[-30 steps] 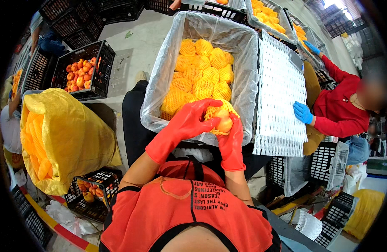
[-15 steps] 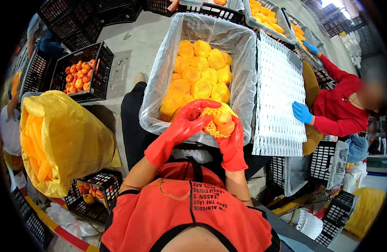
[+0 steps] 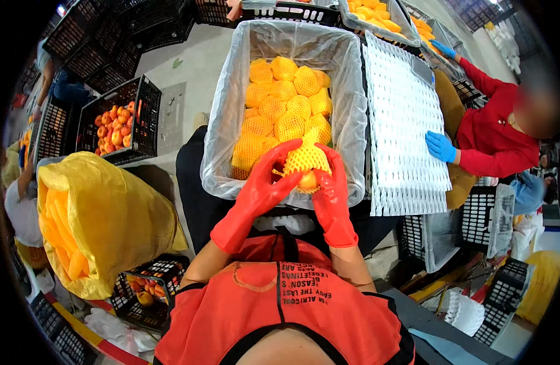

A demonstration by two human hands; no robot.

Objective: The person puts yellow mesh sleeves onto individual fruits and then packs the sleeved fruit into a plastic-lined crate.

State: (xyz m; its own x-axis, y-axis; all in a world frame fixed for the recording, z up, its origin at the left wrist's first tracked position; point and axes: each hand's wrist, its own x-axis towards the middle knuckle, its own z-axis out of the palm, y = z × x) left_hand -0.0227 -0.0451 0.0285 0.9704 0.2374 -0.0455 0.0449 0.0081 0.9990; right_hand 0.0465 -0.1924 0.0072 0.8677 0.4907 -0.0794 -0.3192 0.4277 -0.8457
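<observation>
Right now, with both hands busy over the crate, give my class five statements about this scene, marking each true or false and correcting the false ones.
1. The left hand and right hand hold one netted fruit together. True.
2. The yellow sack is on the person's right. False: it is on the left.
3. A white foam sheet lies right of the lined crate. True.
4. The co-worker in red wears green gloves. False: the gloves are blue.
5. The lined crate contains fruit in yellow nets. True.

A black fruit crate (image 3: 148, 115) is sitting on the gray floor (image 3: 202, 55), and maybe a leaf (image 3: 177, 62) is lying there.
</observation>
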